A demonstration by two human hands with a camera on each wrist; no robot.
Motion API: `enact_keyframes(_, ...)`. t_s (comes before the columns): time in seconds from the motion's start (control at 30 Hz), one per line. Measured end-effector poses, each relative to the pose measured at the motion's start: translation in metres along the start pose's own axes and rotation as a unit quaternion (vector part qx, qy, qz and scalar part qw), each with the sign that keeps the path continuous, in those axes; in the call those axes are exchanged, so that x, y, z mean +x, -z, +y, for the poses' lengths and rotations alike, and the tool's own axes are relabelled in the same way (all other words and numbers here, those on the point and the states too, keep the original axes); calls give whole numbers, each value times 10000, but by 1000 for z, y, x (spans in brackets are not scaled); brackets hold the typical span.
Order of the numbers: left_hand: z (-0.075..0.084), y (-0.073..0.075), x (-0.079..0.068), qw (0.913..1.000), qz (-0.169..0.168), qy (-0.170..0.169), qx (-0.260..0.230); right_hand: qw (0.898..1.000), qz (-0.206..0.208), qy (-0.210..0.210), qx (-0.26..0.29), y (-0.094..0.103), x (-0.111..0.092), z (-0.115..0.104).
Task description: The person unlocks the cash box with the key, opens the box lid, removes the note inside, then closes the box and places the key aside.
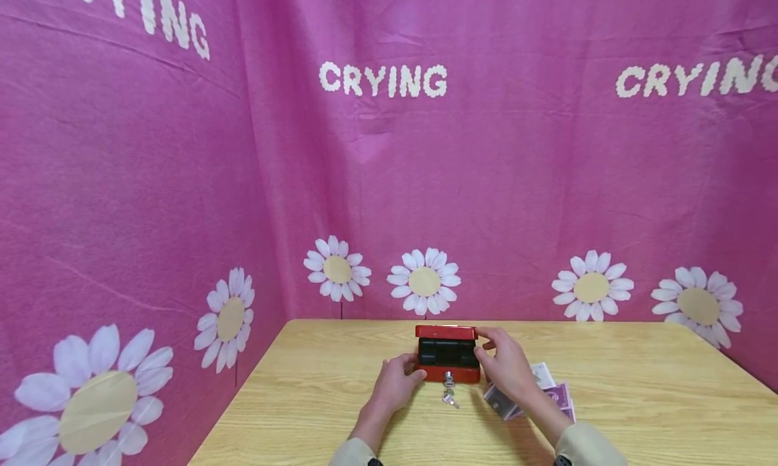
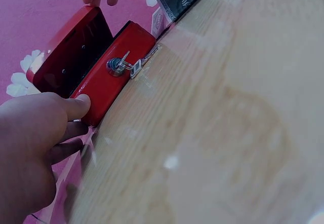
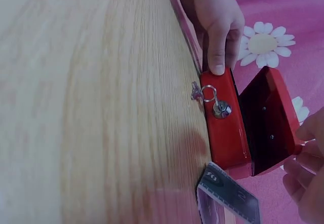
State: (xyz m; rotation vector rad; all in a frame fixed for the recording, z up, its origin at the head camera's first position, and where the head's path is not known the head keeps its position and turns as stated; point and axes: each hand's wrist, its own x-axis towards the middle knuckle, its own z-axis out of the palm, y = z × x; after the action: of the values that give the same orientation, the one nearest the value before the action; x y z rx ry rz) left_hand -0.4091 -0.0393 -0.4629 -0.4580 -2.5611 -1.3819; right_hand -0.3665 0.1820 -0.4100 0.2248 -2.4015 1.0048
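A small red metal cash box [image 1: 433, 374] stands on the table with its hinged lid [image 1: 446, 331] raised, showing a dark interior. My left hand [image 1: 396, 385] grips its left end, the thumb [image 2: 81, 105] pressed to the red front. At the lid's right corner, my right hand [image 1: 509, 366] pinches the edge between thumb and fingers. A key sits in the round front lock [image 3: 221, 109], and more keys [image 1: 450, 398] hang from its ring. Several play banknotes [image 1: 560, 395], purple, grey and white, lie beside the box, partly under my right forearm in the head view.
The box stands on a light wooden table [image 1: 292, 398], toward its back edge. Behind and to the left hangs a pink-purple cloth [image 1: 498, 182] with white daisies and lettering.
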Motion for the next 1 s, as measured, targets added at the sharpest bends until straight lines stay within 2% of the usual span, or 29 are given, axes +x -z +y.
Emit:
enact_keyframes(0.47, -2, 0, -3, 9999, -107, 69, 31, 9983, -429, -397, -84, 4, -14, 1)
enact_keyframes(0.77, 3, 2, -2, 9998, -120, 185, 4, 9971, -577, -456, -178, 5, -15, -3)
enact_keyframes(1.0, 3, 2, -3, 9999, -74, 87, 57, 9959, -721, -448, -311, 7, -16, -5)
